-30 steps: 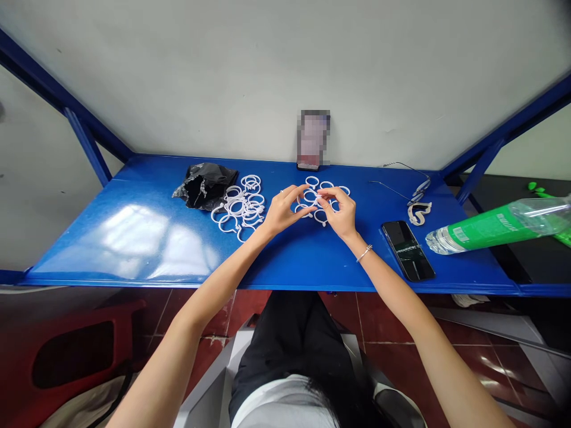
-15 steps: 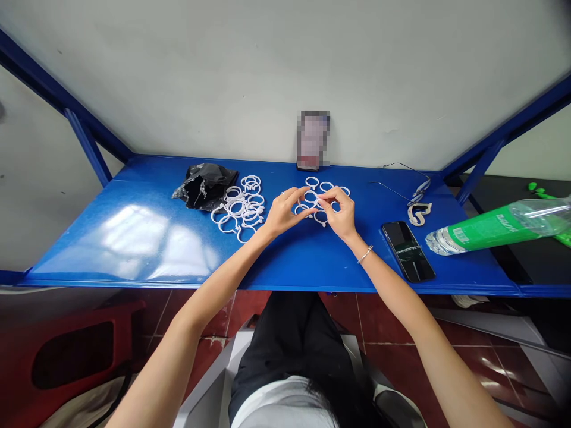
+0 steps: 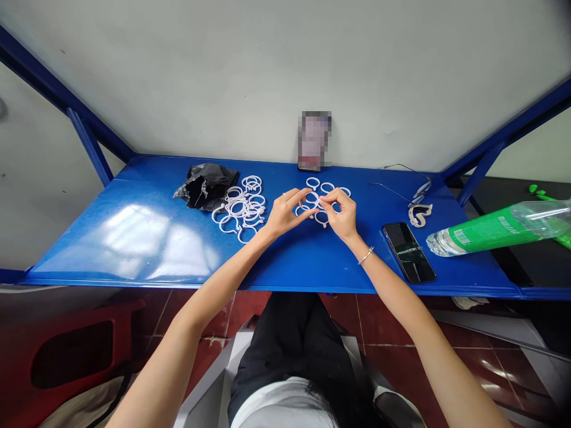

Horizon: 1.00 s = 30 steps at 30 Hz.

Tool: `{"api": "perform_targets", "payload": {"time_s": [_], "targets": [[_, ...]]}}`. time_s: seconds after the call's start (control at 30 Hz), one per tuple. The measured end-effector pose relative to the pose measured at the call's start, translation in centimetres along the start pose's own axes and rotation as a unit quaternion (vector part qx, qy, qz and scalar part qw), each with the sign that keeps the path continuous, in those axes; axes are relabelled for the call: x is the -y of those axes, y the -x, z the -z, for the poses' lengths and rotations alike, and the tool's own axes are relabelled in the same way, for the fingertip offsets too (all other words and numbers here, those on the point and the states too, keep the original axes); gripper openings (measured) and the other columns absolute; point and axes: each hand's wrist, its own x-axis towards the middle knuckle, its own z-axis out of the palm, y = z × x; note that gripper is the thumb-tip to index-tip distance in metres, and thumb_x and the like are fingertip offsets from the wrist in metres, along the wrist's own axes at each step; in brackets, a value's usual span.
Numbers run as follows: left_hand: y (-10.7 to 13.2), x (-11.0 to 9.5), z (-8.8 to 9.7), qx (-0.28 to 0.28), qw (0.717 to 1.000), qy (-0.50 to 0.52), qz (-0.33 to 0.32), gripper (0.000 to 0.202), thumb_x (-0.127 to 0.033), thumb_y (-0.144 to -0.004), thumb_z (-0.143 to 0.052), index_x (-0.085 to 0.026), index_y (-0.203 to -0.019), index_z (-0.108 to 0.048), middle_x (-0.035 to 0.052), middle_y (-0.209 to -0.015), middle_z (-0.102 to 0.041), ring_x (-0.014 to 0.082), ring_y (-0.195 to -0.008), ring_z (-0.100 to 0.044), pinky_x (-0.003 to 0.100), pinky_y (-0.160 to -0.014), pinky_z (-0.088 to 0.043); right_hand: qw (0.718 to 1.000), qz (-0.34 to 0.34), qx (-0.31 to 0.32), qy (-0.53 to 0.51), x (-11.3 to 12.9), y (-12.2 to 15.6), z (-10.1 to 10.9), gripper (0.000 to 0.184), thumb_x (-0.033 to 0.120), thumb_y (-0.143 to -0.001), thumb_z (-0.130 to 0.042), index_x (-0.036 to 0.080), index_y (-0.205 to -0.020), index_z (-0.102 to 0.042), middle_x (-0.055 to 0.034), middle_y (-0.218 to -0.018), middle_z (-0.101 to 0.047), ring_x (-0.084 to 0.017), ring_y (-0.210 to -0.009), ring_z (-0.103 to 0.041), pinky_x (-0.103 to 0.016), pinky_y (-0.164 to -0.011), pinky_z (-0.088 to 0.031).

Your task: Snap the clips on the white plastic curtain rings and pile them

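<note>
My left hand (image 3: 285, 214) and my right hand (image 3: 341, 213) meet over the middle of the blue table (image 3: 147, 238). Both pinch one white plastic ring (image 3: 312, 199) between thumb and fingertips, just above the surface. Around and behind the hands lie a few more loose white rings (image 3: 328, 186). To the left of my left hand sits a larger pile of white rings (image 3: 241, 208), tangled together. A bracelet shows on my right wrist.
A crumpled black plastic bag (image 3: 205, 184) lies left of the pile. A phone (image 3: 314, 141) leans on the back wall. Another dark phone (image 3: 409, 252) lies flat at right, near glasses (image 3: 419, 193), a beige clip (image 3: 419, 214) and a green-labelled bottle (image 3: 495, 229).
The hands stay nearly in place; the fingers shift slightly on the ring held between them.
</note>
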Motion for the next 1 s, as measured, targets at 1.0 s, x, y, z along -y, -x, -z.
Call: {"api": "perform_targets", "payload": {"time_s": [1.0], "targets": [[-0.08, 0.68, -0.12, 0.034, 0.997, -0.030, 0.056, 0.044, -0.033, -0.090, -0.064, -0.018, -0.130, -0.051, 0.0116, -0.123, -0.064, 0.0207, -0.112, -0.063, 0.031, -0.090, -0.054, 0.999, -0.028, 0.012, 0.029, -0.05, 0.13, -0.35, 0.008, 0.031, -0.090, -0.065, 0.023, -0.089, -0.067, -0.0019, -0.088, -0.072, -0.017, -0.073, -0.066, -0.033, -0.072, -0.057]]}}
